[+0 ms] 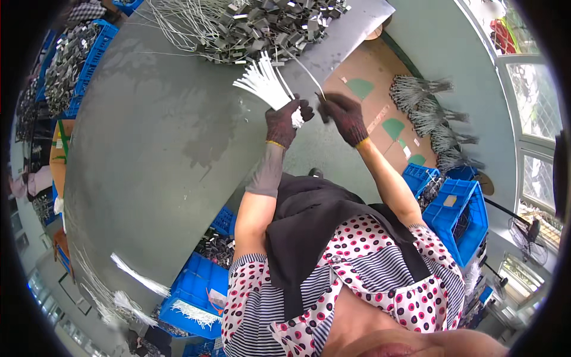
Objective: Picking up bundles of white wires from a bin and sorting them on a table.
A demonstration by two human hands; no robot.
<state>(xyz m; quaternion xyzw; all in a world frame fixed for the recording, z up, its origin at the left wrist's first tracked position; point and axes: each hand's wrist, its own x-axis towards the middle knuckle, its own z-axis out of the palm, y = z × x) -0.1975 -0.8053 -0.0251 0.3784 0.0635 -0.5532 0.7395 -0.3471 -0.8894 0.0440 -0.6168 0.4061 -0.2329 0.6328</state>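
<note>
My left hand [282,126], in a dark knitted glove, is closed around a bundle of white wires [262,84]. Their far ends fan out up and to the left, and the short ends poke out below the fist. To its right, my right hand [345,116], gloved alike and slightly blurred, pinches the end of a single white wire [309,74]. That wire runs up toward a heap of small dark box-shaped parts with wires [267,30] on the far side of the grey table [137,137].
Blue crates [455,208] stand to my right, and another blue crate [199,282] sits near my left elbow. More white wire bundles [140,276] lie at the table's near left. Wired bundles [425,110] rest on cardboard [380,77] along the right wall. A parts-filled crate [89,65] is at far left.
</note>
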